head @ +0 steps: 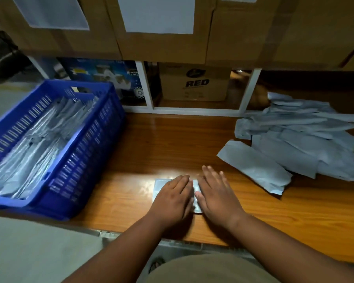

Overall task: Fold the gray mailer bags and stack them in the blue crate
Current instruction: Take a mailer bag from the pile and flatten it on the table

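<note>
Both hands lie flat with fingers straight, left hand (173, 198) and right hand (217, 196) pressing a folded mailer bag (158, 189) on the desk (151, 144). At ten o'clock, the blue crate (86, 144) holds folded bags (31, 144); unfolded bags (298, 139) at two o'clock.

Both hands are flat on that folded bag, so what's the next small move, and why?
Probably pick up the folded bag and carry it left to the blue crate. Left hand and right hand press it flat; it looks fully folded.
</note>
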The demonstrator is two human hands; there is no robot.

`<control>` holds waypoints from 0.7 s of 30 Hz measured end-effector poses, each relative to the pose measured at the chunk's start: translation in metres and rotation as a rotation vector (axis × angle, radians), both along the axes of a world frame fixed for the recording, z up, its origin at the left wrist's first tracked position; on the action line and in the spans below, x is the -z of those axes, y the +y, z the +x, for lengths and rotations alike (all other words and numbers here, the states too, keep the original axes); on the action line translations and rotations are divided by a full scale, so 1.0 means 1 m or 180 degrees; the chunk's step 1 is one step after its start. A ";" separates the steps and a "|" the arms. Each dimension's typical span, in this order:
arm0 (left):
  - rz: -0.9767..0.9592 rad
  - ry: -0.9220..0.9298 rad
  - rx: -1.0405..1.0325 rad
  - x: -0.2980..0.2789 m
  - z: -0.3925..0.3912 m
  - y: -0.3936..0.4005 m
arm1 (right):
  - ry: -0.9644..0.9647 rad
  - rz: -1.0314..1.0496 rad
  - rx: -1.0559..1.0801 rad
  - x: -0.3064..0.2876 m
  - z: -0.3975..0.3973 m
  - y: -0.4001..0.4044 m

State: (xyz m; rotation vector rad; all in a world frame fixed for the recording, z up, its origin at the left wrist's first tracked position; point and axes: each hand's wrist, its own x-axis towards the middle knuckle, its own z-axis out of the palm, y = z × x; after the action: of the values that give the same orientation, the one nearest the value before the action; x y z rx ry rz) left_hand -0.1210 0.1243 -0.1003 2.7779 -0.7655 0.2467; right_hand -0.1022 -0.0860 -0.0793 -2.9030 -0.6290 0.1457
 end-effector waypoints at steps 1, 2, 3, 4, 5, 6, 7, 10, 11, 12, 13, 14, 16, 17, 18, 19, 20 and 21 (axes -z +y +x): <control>-0.0036 0.0027 -0.0027 -0.002 0.002 -0.005 | 0.0052 -0.0068 0.0029 -0.001 0.003 0.005; -0.0029 0.0076 -0.0058 -0.004 0.004 -0.011 | 0.0112 -0.0134 0.0038 0.000 0.005 0.008; 0.0008 0.0151 -0.0094 -0.005 0.006 -0.016 | 0.0178 -0.0180 0.0041 0.002 0.005 0.010; 0.0069 0.0227 -0.0124 -0.004 0.007 -0.020 | 0.0240 -0.0215 0.0044 0.006 0.005 0.011; 0.0142 0.0320 -0.0142 -0.001 0.008 -0.022 | 0.0276 -0.0265 0.0044 0.010 0.003 0.010; 0.0215 0.0410 -0.0137 0.002 0.008 -0.022 | 0.0293 -0.0345 0.0038 0.015 0.001 0.010; 0.0272 0.0489 -0.0118 0.006 0.008 -0.021 | 0.0309 -0.0433 0.0035 0.020 -0.001 0.008; 0.0404 0.0536 -0.0088 0.016 0.005 -0.017 | 0.0278 -0.0504 0.0057 0.027 -0.002 0.008; 0.0437 0.0534 -0.0075 0.017 0.004 -0.017 | 0.0239 -0.0484 0.0065 0.028 -0.003 0.008; 0.0463 0.0523 -0.0074 0.017 0.004 -0.017 | 0.0187 -0.0457 0.0073 0.030 -0.003 0.009; 0.0484 0.0507 -0.0074 0.018 0.004 -0.018 | 0.0155 -0.0432 0.0077 0.033 -0.002 0.008; 0.0497 0.0502 -0.0069 0.017 0.005 -0.018 | 0.0156 -0.0422 0.0075 0.035 -0.002 0.008; 0.0517 0.0502 -0.0049 0.017 0.006 -0.018 | 0.0172 -0.0431 0.0083 0.037 -0.001 0.007; 0.0531 0.0505 -0.0047 0.018 0.005 -0.018 | 0.0181 -0.0445 0.0072 0.037 -0.002 0.007; 0.0554 0.0519 -0.0046 0.018 0.005 -0.018 | 0.0194 -0.0463 0.0058 0.037 -0.002 0.007; 0.0585 0.0526 -0.0050 0.018 0.005 -0.018 | 0.0198 -0.0483 0.0042 0.037 -0.002 0.007; 0.0614 0.0525 -0.0061 0.017 0.005 -0.019 | 0.0199 -0.0490 0.0031 0.037 -0.002 0.007; 0.0633 0.0531 -0.0071 0.016 0.006 -0.019 | 0.0210 -0.0494 0.0024 0.036 -0.001 0.008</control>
State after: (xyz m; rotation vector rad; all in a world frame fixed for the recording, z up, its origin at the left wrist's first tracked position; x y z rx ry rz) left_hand -0.1151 0.1052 -0.1167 2.9461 -0.7551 -0.0609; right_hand -0.1033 -0.0784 -0.1153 -3.0335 -0.6216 0.3010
